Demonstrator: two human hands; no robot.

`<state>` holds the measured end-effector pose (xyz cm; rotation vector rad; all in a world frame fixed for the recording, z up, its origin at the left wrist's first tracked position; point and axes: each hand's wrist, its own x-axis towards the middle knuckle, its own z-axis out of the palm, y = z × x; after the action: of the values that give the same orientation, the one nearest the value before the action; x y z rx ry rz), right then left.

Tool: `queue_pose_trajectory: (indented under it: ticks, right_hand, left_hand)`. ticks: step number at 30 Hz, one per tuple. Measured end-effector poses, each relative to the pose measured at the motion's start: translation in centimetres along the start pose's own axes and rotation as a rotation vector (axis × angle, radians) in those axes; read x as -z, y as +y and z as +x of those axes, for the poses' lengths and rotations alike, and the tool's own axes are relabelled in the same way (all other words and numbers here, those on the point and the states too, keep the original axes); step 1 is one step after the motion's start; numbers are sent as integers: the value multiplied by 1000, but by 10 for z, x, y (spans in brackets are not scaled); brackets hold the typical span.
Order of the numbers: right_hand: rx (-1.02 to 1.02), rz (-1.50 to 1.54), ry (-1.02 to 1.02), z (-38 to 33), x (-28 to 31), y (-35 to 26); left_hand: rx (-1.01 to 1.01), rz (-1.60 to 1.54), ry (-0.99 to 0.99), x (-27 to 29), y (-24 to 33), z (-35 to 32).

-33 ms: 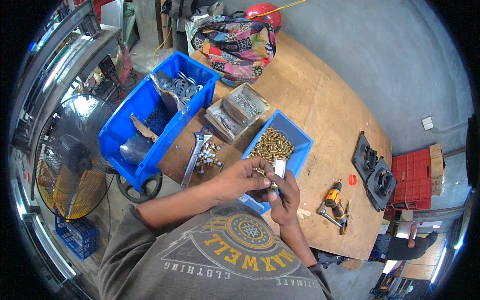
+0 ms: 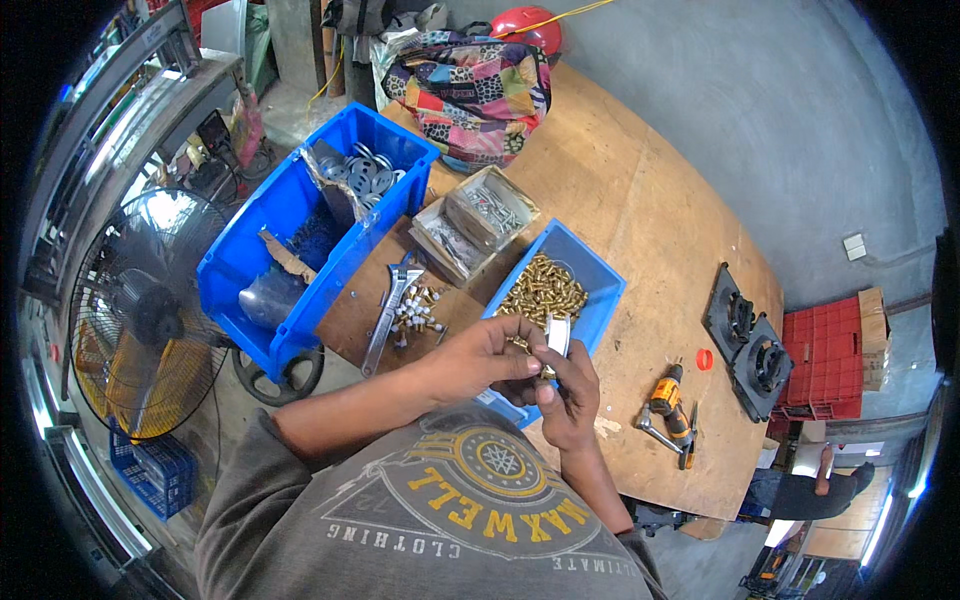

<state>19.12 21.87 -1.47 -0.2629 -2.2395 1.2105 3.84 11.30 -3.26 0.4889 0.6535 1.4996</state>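
Both hands meet over the near end of a light-blue bin [image 2: 600, 275] filled with brass fittings [image 2: 543, 287]. My left hand [image 2: 488, 358] is closed, its fingertips pinching a small brass fitting [image 2: 547, 371]. A white spool of tape [image 2: 558, 334] stands up from the fingers of my right hand [image 2: 570, 396], which is closed around it right beside the fitting. Fingers hide most of the held fitting. Left of the bin lies a small pile of brass fittings with white-wrapped ends [image 2: 418, 309], next to an adjustable wrench [image 2: 387, 322].
A large blue bin [image 2: 240, 250] holds metal discs. Open boxes of screws [image 2: 490, 212] and a patchwork bag [image 2: 470, 95] sit farther back. Rightward are a drill [image 2: 668, 392], a red ring [image 2: 705, 360] and black burner plates [image 2: 745, 340]. A fan [image 2: 148, 310] stands left; another person [image 2: 815, 495] is far right.
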Motion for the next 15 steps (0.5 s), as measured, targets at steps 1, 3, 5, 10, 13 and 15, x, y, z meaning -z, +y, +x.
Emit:
queue_pose_trajectory:
  ticks: [1, 3, 5, 10, 13, 15]
  right_hand:
    - [4, 15, -10, 0, 1, -1]
    - [6, 56, -22, 2, 3, -1]
    - [-4, 79, -33, 3, 5, -2]
    - [80, -46, -37, 10, 8, -2]
    - [91, -94, -43, 11, 8, -6]
    - [63, -135, -58, 10, 8, -8]
  left_hand:
    - [22, -14, 1, -1, 2, -1]
    - [43, -47, -47, -1, 7, -3]
    - [49, -24, -61, -2, 11, -6]
    - [-30, 125, -69, -5, 19, -5]
    - [-51, 210, -91, -8, 22, -3]
    - [-33, 334, -44, -8, 25, -1]
